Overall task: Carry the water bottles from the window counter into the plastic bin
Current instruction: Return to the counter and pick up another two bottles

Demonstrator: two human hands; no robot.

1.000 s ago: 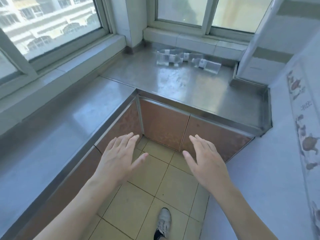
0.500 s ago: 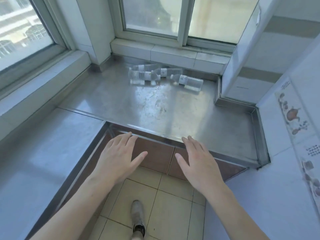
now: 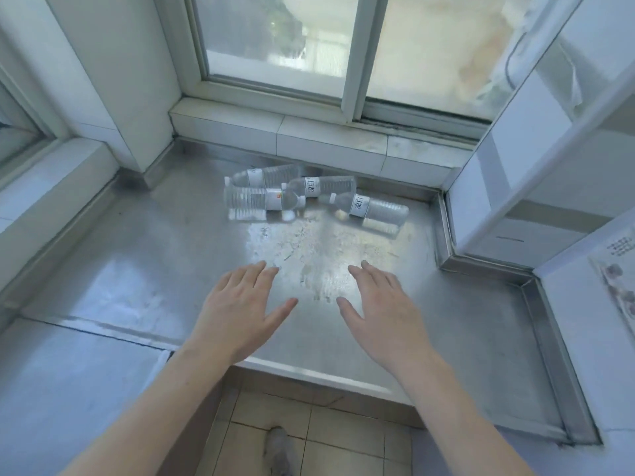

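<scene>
**Bottles lie crosswise ahead of two empty hands**

Four water bottles (image 3: 309,197) lie on their sides at frame centre, near the window ledge, long axes running left to right across the steel worktop (image 3: 137,269). Below them, well apart, the left hand (image 3: 240,310) and right hand (image 3: 385,314) hover with fingers spread, empty, roughly equally near.

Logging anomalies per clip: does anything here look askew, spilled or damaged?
Four bottles lie on their sides in a loose heap on the counter by the window sill, none upright. No spill or damage shows. Both hands, left and right, are open.
</scene>
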